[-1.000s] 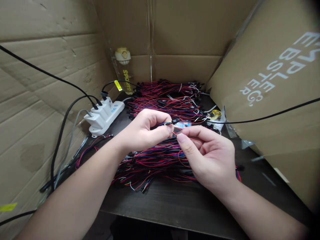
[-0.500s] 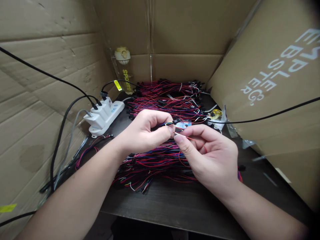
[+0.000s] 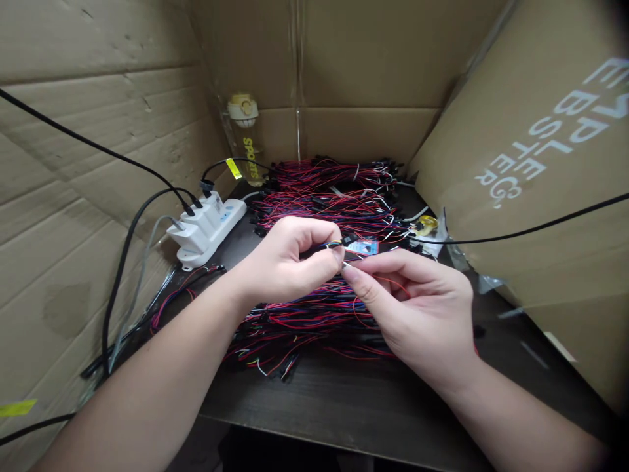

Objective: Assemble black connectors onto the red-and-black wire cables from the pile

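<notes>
Your power strip point(image 3: 223, 223) sits left of your left grip point(image 3: 297, 259), which is pinched on a few wires point(image 3: 334, 245). Bundles point(image 3: 314, 311) are all over the table point(image 3: 324, 410), below and beyond both grips. Your right grip point(image 3: 425, 305), tips right up by the left one, is clamped on a red wire point(image 3: 396, 284) that trails across its palm.

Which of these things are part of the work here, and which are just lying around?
Part of the work:
- coloured wires, in the left grip
- red wire, in the right grip
- wire bundles, probably

Apparently just around:
- bottle
- power strip
- yellow round thing
</notes>
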The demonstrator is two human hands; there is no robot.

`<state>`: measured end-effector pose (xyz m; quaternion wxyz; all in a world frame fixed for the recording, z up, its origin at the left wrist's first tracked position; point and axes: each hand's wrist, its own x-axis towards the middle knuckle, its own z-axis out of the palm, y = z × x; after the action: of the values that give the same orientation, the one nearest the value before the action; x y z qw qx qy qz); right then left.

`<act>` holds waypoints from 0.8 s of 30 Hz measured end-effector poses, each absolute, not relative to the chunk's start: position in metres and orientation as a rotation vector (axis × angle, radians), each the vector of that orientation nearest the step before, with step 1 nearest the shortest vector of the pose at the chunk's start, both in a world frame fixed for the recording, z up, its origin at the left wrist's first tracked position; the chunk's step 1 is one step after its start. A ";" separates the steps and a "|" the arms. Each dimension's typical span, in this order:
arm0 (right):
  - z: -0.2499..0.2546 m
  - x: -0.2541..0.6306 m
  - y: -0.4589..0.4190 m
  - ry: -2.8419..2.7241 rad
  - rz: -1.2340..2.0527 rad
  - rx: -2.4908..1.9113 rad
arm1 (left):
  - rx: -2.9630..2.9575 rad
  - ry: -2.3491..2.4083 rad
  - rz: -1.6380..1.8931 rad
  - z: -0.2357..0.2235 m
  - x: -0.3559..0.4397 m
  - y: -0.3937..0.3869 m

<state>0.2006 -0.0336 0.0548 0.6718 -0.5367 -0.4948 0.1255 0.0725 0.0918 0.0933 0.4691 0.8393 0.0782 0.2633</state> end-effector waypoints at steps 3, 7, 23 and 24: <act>0.056 0.201 -0.034 -1.120 0.261 -1.238 | 2.082 0.197 0.661 0.094 0.073 0.092; 0.060 0.203 -0.034 -1.114 0.257 -1.257 | 2.068 0.197 0.653 0.091 0.072 0.095; 0.071 0.208 -0.038 -1.139 0.275 -1.235 | 2.005 0.230 0.736 0.089 0.072 0.097; 0.071 0.208 -0.037 -1.137 0.292 -1.215 | 2.006 0.222 0.737 0.089 0.071 0.097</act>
<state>0.2078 -0.0374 0.0714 0.6640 -0.5378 -0.5032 0.1291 0.0713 0.0972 0.0890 0.4765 0.8208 0.0909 0.3015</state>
